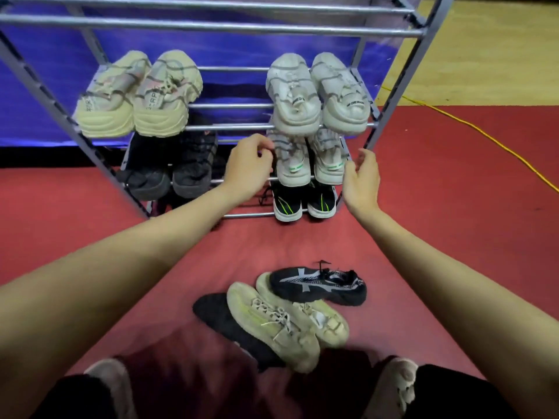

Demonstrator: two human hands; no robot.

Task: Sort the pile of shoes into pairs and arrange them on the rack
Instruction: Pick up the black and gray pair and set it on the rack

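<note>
Your left hand (248, 167) pinches and your right hand (361, 173) flanks, fingers relaxed, the white-and-green mesh sneaker pair (308, 160) on the grey metal rack's (211, 27) middle shelf. Light, soft uppers: grip each heel.

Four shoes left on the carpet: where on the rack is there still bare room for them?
The top rails of the grey metal rack are bare. The shelf below has a gap between the beige chunky sneakers and the white chunky sneakers. Crowded: the right column, where the left hand and right hand flank the white green-tabbed sneakers.
</note>
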